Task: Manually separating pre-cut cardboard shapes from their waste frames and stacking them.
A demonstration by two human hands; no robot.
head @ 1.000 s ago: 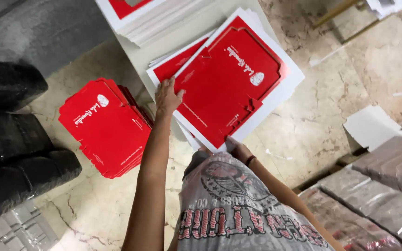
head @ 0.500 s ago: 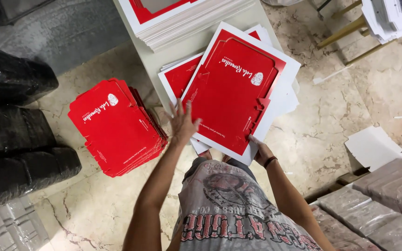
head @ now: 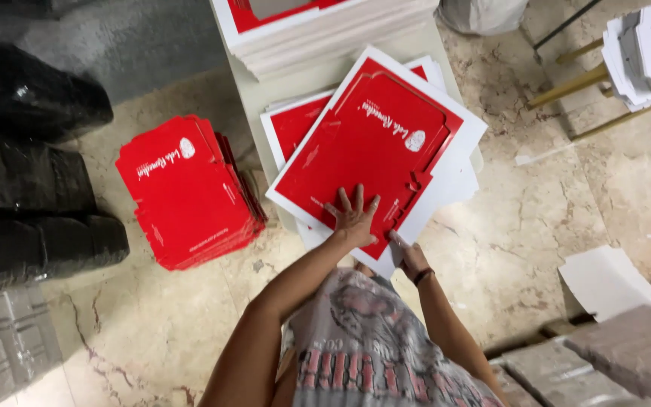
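Head view: both hands work the top red die-cut card sheet at the near edge of the bench.

Left hand (head: 354, 217) now lies flat on the red die-cut card sheet (head: 374, 147), fingers spread and open, pressing near its lower edge; half a second ago it was only reaching that edge. Right hand (head: 410, 255) pinches the sheet's white margin at the near corner, fingers closed on it. The sheet sits askew atop a stack of similar sheets (head: 295, 124) on the bench (head: 265, 87), and has swung a little since, so it looks pinned for separating. A pile of finished red blanks (head: 186, 188) rests on the floor beyond the bench's left edge.
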